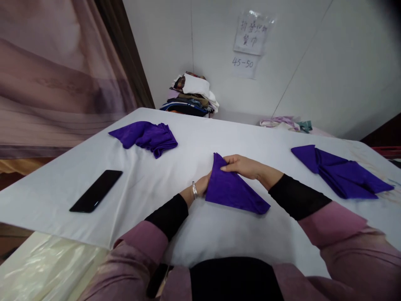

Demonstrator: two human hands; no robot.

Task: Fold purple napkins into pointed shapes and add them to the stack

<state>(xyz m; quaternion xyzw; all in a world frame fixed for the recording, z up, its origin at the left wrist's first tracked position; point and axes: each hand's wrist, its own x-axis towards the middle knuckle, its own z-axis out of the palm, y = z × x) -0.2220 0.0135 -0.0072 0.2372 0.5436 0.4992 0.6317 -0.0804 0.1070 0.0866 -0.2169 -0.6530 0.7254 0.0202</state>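
A purple cloth napkin (230, 190), folded into a triangle-like shape, is held up over the middle of the white-covered table (150, 200). My right hand (239, 164) pinches its upper edge between thumb and fingers. From the left, my left hand (203, 184), with a silver bracelet at the wrist, grips the napkin; its fingers are hidden behind the cloth. At the back left lies a bunched pile of purple cloths (147, 136). On the right side rest folded purple napkins (341, 171), partly overlapping.
A black phone (96, 191) lies on the left of the table. Beyond the far edge are a stack of folded clothes (191, 96) and some crumpled fabric (285, 123). Paper notes (250, 35) hang on the wall. A curtain (62, 75) borders the left side.
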